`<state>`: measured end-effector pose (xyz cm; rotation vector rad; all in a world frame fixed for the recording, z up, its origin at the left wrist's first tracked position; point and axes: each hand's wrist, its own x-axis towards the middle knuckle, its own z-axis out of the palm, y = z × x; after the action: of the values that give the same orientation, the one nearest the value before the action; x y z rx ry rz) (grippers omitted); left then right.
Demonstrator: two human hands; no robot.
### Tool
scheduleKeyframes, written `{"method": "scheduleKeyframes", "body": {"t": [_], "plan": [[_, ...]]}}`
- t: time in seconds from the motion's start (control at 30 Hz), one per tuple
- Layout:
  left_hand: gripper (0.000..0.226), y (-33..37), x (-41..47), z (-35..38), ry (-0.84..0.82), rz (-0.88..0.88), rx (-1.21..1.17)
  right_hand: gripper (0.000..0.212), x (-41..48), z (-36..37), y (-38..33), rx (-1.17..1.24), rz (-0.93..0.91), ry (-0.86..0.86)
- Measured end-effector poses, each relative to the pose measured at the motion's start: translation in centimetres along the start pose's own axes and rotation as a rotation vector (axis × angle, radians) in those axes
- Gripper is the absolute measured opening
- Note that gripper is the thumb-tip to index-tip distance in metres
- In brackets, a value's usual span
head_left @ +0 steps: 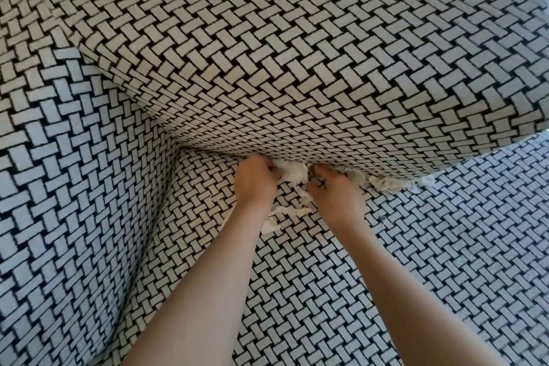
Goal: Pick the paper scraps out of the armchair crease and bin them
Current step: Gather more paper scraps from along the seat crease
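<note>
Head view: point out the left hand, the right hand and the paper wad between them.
left hand (255,184): head view, back of the hand.
right hand (337,196): head view, back of the hand.
paper wad (292,173): head view, its middle.

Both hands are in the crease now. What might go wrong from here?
1. Loose strips already lie on the seat; lifting the wad the left hand grips may shed more.
2. Scraps right of the right hand, along the crease, may get pushed deeper or missed.
</note>
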<state>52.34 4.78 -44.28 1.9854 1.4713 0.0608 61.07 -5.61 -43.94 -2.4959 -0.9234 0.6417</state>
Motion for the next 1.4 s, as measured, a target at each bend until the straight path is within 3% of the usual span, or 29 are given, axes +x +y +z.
{"method": "scheduleKeyframes", "body": {"t": [0.13,0.23,0.33,0.43,0.5,0.57,0.63,0.7,0.87,0.97,1.13,1.2,1.27,1.4], "plan": [[0.036,-0.3,-0.4,-0.3,0.039,0.066,0.017,0.028,0.2,0.1,-0.2,-0.079,-0.030,0.071],[0.031,-0.4,-0.4,-0.7,-0.001,-0.044,-0.185,0.030,0.1,-0.2,0.1,-0.017,0.003,0.113],[0.033,-0.5,-0.6,-0.4,-0.065,-0.315,-0.538,0.026,-0.9,0.3,0.3,0.335,0.128,0.181],[0.030,0.4,-1.5,-0.7,-0.336,-0.637,-1.096,0.024,-2.4,0.4,0.1,0.746,0.323,0.137],[0.024,0.9,-2.1,-0.7,-0.477,-0.664,-1.252,0.023,-2.6,-0.1,0.2,1.096,0.467,0.066],[0.019,1.0,-2.3,-0.5,-0.491,-0.656,-1.323,0.027,-2.5,-0.8,0.4,1.348,0.590,-0.004],[0.017,1.1,-2.6,-0.4,-0.475,-0.671,-1.359,0.013,-2.3,-1.2,1.1,1.500,0.649,-0.053],[0.017,1.2,-2.9,-0.2,-0.488,-0.674,-1.349,0.018,-2.2,-1.5,1.7,1.478,0.630,-0.085],[0.021,1.8,-3.6,0.3,-0.512,-0.662,-1.292,0.021,-1.6,-0.5,2.8,0.447,0.233,0.098],[0.025,1.9,-3.6,0.3,-0.494,-0.669,-1.343,0.025,-1.5,0.1,2.4,0.295,0.177,0.212],[0.028,1.9,-3.7,0.2,-0.453,-0.634,-1.319,0.027,-0.3,0.4,1.5,0.130,0.307,0.177],[0.028,1.9,-3.7,-0.1,-0.442,-0.617,-1.289,0.028,0.2,0.4,1.3,0.115,0.304,0.146],[0.029,1.9,-3.9,-0.3,-0.439,-0.616,-1.291,0.028,-0.2,0.1,1.3,0.247,0.285,0.184],[0.039,1.7,-5.1,-0.8,-0.423,-0.600,-1.394,0.026,-2.2,-0.4,0.9,0.888,0.446,0.176]]}}
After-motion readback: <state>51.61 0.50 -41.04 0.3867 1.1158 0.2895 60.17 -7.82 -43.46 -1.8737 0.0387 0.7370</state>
